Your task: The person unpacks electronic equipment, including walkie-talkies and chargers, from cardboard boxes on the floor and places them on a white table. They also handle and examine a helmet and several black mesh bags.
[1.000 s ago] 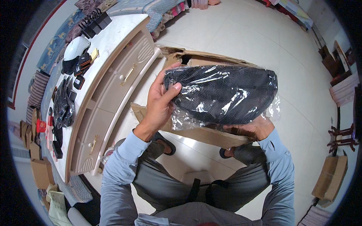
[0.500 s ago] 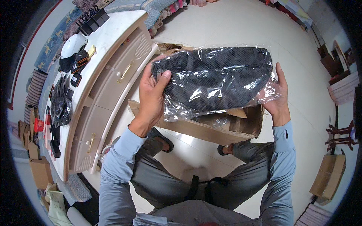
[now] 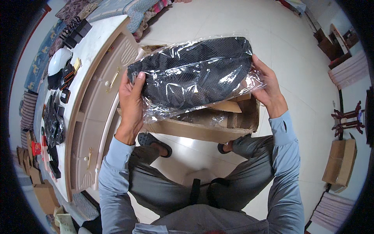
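Observation:
Between my two hands is a black mesh item in a clear plastic bag, its exact kind unclear through the shiny film. My left hand grips the left end, thumb on top and fingers underneath. At the right end, my right hand holds the crinkled plastic, with its fingers partly behind the bag. Below the bag stands an open cardboard box on the floor, its flaps up. The bag covers much of the box; some clear plastic shows inside.
Along the left runs a white-topped cabinet with drawers. On it lie a white helmet, small black boxes and a bagged black item. Another cardboard box and a dark wooden stand are at the right.
The bagged item and both hands have shifted left and slightly upward in view. The surroundings have shifted left too, as the head turned. Both hands keep their hold.

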The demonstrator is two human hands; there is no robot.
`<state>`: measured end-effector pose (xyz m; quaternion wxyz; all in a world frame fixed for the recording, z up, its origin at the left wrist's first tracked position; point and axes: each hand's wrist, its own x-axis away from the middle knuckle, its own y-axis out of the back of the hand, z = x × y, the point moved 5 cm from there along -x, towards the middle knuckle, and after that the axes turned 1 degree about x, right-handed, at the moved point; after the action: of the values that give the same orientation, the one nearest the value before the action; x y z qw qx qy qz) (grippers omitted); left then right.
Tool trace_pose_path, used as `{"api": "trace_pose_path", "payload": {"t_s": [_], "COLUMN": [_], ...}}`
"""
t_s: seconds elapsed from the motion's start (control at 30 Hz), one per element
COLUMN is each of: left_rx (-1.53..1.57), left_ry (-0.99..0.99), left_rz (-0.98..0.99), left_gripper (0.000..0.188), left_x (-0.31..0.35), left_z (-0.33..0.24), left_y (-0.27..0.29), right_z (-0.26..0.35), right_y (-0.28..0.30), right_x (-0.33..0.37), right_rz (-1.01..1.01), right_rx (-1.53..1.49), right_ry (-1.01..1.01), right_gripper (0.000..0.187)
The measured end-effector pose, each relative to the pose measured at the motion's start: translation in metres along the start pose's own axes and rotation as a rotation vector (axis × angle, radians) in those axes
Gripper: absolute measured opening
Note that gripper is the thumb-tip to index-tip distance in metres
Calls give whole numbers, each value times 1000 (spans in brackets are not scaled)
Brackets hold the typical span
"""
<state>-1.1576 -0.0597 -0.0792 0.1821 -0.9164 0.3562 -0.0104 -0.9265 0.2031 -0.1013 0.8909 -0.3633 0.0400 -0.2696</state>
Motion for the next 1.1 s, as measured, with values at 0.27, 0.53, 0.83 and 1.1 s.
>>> {"api": "trace_pose_path", "payload": {"t_s": [0.27,0.53,0.83,1.1], "left_rx": [60,264,-318,68], "left_ry": [96,429,-136,293], "left_rz": [0,-16,424,246], "left_gripper": [34,26,99,34], "left_x": [2,14,22,22], "left_z": [0,16,-5,-3], "left_y": [0,1,-29,-41], "right_z": [11,-65,-40,-19], "right_y": [-23,-163,-110,-115], "right_x": [11,62,29,28], "right_rz": [-225,374,-11,52], "right_rx": [420,1895,445,418], "right_ry": [311,997,507,520], "right_gripper": [43,71,35,72]}}
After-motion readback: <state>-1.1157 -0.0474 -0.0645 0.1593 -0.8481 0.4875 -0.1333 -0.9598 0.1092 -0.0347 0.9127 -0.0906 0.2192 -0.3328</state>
